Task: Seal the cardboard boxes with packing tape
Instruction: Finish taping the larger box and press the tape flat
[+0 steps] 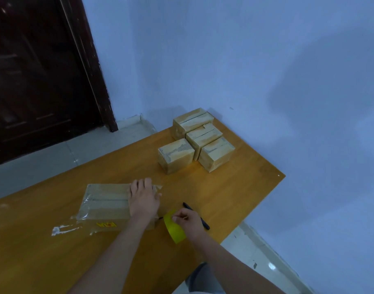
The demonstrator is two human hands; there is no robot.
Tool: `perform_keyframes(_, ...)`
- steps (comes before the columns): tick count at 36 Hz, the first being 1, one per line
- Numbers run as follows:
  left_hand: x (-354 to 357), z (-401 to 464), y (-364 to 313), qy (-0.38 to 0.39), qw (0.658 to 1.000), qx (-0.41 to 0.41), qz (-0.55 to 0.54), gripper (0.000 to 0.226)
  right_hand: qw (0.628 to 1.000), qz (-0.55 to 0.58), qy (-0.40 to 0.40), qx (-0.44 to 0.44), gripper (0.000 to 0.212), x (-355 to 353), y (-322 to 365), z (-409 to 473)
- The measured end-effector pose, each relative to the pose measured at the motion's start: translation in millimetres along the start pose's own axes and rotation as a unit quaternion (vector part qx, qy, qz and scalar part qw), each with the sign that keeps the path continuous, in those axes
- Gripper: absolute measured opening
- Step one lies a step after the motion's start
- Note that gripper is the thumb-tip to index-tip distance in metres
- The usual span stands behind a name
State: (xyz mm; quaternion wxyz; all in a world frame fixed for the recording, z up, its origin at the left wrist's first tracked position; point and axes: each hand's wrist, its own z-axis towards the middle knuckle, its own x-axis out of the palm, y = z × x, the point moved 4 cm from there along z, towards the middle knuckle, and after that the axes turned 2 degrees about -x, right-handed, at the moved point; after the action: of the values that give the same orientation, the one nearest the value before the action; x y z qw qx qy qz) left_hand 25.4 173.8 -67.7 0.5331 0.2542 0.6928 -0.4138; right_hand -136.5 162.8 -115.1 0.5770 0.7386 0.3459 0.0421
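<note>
Both fingers [142, 184] press flat on box [106, 201].

Tan cardboard boxes [194, 141] on an orange-brown wooden table [235, 187]; yellow tape roll [174, 229], black pen [205, 223], blue wall [245, 60].

Dim, bluish cast throughout; soft broad shadow on wall [309, 102] at 2 o'clock; door [33, 71] at 10 o'clock nearly black; wide-angle bending at edges; slight overall softness.
</note>
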Motion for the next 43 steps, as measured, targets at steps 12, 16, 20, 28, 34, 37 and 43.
perform_keyframes(12, -12.1, 4.1, 22.5, 0.005, 0.989, 0.139, 0.056, 0.052, 1.0, 0.002, 0.012, 0.002, 0.02, 0.6, 2.2, 8.5)
perform_keyframes(16, -6.3, 14.3, 20.7, 0.077, 0.988, 0.132, -0.001, 0.03, 1.0, 0.003, 0.022, 0.0, 0.022, 5.1, 5.4, 8.9)
perform_keyframes(20, -5.0, 21.5, 17.7, 0.103, 0.987, 0.12, -0.003, 0.032, 1.0, -0.001, 0.028, -0.011, 0.029, 9.6, 5.6, 9.8)
perform_keyframes(28, -0.2, 20.1, 19.6, 0.068, 0.988, 0.14, 0.023, 0.075, 0.999, -0.039, 0.02, -0.008, 0.031, 18.5, -0.6, 15.8)
perform_keyframes(34, -3.9, 16.2, 18.6, 0.059, 0.983, 0.17, 0.03, 0.065, 0.999, -0.036, 0.015, -0.014, 0.03, 15.1, 4.1, 15.8)
perform_keyframes(37, -1.3, 15.2, 19.3, 0.061, 0.981, 0.182, 0.039, 0.057, 1.0, -0.014, 0.002, -0.008, 0.028, 6.4, 3.8, 16.1)
perform_keyframes(43, -2.2, 14.2, 20.5, 0.05, 0.978, 0.199, 0.033, 0.058, 0.999, 0.002, -0.038, 0.013, 0.015, -16.8, -4.3, 16.6)
